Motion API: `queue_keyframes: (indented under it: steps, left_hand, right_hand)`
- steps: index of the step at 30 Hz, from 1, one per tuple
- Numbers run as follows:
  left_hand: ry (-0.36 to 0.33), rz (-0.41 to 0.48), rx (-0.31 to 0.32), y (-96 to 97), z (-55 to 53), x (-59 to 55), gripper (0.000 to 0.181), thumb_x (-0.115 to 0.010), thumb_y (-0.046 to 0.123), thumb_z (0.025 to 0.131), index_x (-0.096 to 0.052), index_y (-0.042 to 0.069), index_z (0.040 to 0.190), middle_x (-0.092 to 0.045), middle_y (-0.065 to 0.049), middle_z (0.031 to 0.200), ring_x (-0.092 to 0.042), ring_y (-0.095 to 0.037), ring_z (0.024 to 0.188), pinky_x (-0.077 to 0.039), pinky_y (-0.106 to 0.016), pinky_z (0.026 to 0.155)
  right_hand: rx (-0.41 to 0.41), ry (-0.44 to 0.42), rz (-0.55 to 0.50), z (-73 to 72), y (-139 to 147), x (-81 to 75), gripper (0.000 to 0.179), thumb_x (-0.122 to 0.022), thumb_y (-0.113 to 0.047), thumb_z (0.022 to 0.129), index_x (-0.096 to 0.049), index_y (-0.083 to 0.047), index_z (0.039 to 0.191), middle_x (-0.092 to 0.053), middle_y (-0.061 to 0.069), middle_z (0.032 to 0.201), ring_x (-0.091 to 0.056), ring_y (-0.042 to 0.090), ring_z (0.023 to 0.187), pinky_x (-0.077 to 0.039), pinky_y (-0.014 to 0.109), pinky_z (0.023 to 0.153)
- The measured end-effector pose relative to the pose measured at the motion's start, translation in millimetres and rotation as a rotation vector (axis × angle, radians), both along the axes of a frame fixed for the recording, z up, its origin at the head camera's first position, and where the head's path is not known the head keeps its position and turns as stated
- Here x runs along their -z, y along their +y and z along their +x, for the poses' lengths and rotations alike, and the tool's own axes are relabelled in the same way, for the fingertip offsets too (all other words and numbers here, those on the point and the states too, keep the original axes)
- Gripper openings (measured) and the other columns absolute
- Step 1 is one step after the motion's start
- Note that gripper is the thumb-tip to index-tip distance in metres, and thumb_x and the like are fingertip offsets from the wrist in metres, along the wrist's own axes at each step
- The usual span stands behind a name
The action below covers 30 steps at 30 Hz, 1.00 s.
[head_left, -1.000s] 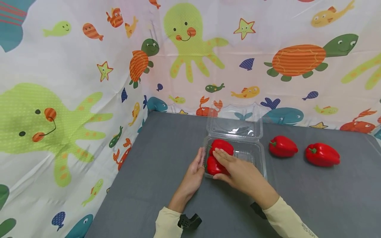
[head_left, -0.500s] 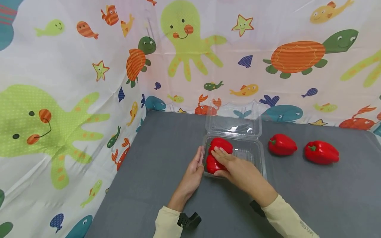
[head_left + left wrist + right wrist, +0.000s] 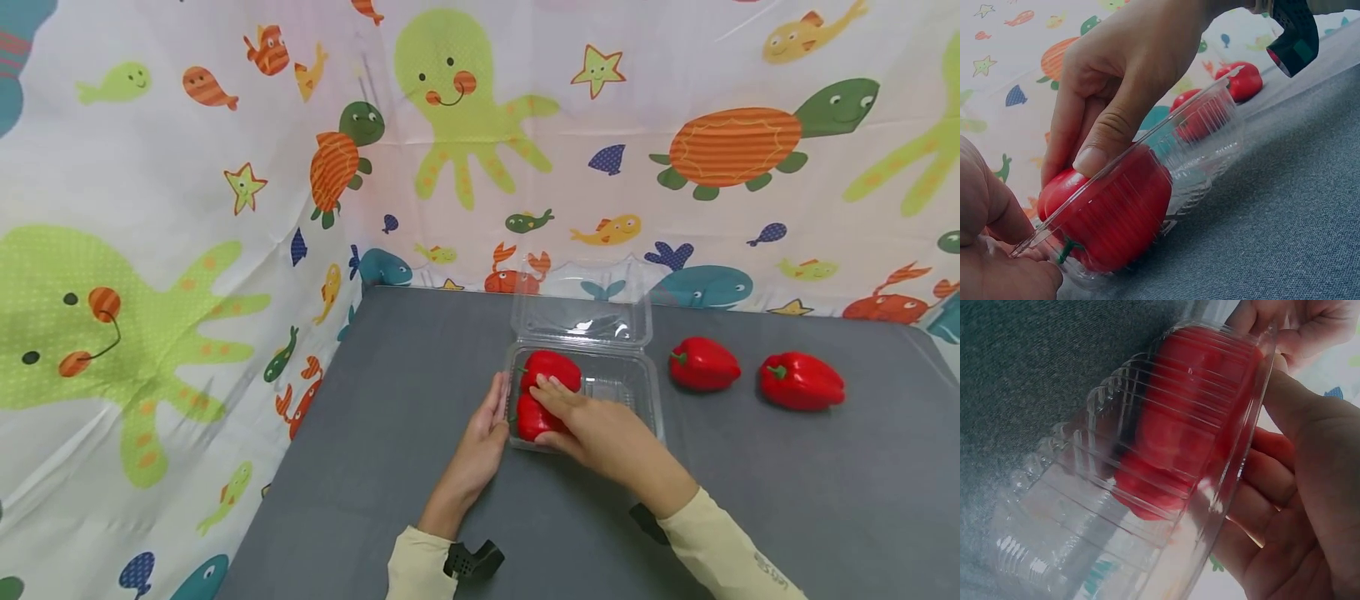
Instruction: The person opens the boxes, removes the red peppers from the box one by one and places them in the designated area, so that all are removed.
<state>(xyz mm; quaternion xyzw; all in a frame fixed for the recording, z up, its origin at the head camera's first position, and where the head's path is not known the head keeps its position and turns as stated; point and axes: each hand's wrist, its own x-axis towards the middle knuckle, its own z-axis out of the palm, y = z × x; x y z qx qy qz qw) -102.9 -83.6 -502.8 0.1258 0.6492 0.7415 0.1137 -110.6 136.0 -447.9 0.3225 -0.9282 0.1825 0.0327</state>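
Note:
A clear plastic clamshell container [image 3: 622, 387] lies with its lid [image 3: 581, 321] tipped back. Two red bell peppers sit one behind the other along its left side, the far bell pepper [image 3: 553, 369] uncovered and the near bell pepper [image 3: 1116, 212] partly under my right hand [image 3: 611, 433]. That hand grips the near pepper from above, thumb on the front and fingers on the far side. At the container's left wall, my left hand [image 3: 480, 442] pinches the rim between thumb and fingers, as the left wrist view shows. The near pepper's green stem [image 3: 1067, 250] points toward the left hand.
Two more red bell peppers, a nearer-in pepper [image 3: 703, 364] and an outer pepper [image 3: 802, 381], lie on the grey table [image 3: 420, 367] right of the container. A sea-animal curtain [image 3: 480, 150] closes off the back and left side.

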Motion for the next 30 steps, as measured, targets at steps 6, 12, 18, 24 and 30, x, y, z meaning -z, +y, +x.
queue_keyframes:
  steps: [6,12,18,24,30]
  left_hand:
    - [0.001,0.002,0.009,0.4,0.4,2.6,0.073,-0.031,-0.01,0.107,0.001,0.006,0.169,-0.005,-0.002,0.179,-0.004,-0.016,0.163,-0.012,-0.032,0.128]
    - [-0.008,0.002,0.006,-1.5,2.2,3.1,0.073,-0.032,-0.009,0.107,0.002,0.005,0.169,-0.003,-0.004,0.179,-0.003,-0.017,0.163,-0.011,-0.034,0.128]
    - [-0.003,-0.01,0.02,-2.2,1.6,1.9,0.072,-0.031,-0.008,0.108,0.003,0.007,0.169,-0.002,-0.001,0.178,-0.003,-0.014,0.163,-0.009,-0.035,0.129]
    - [-0.005,-0.017,0.017,-2.1,2.6,1.5,0.073,-0.031,-0.008,0.107,0.003,0.007,0.169,-0.003,0.0,0.178,-0.003,-0.013,0.162,-0.009,-0.035,0.129]
    - [-0.016,-0.018,0.008,-0.4,3.5,-0.6,0.073,-0.033,-0.007,0.107,0.001,0.008,0.17,-0.004,0.002,0.178,-0.004,-0.012,0.162,-0.012,-0.034,0.129]
  right_hand:
    - [0.008,0.016,-0.011,1.7,2.5,3.1,0.077,-0.083,-0.048,0.088,-0.058,-0.014,0.153,-0.061,0.012,0.149,-0.07,0.034,0.123,-0.063,0.049,0.09]
    - [-0.001,0.024,-0.013,3.7,0.9,5.0,0.077,-0.081,-0.047,0.091,-0.057,-0.013,0.154,-0.059,0.012,0.151,-0.069,0.034,0.124,-0.063,0.05,0.09]
    - [-0.017,0.091,0.027,7.5,-5.4,3.8,0.073,-0.08,-0.041,0.093,-0.053,-0.023,0.158,-0.055,0.013,0.156,-0.069,0.034,0.125,-0.066,0.046,0.077]
    - [-0.05,0.159,0.09,11.8,-11.0,3.1,0.065,-0.083,-0.033,0.091,-0.06,-0.036,0.151,-0.054,0.016,0.156,-0.061,0.036,0.135,-0.066,0.045,0.071]
    - [-0.039,0.143,0.148,12.9,-11.8,1.9,0.056,-0.081,-0.032,0.092,-0.066,-0.033,0.146,-0.05,0.018,0.159,-0.057,0.037,0.14,-0.065,0.05,0.078]
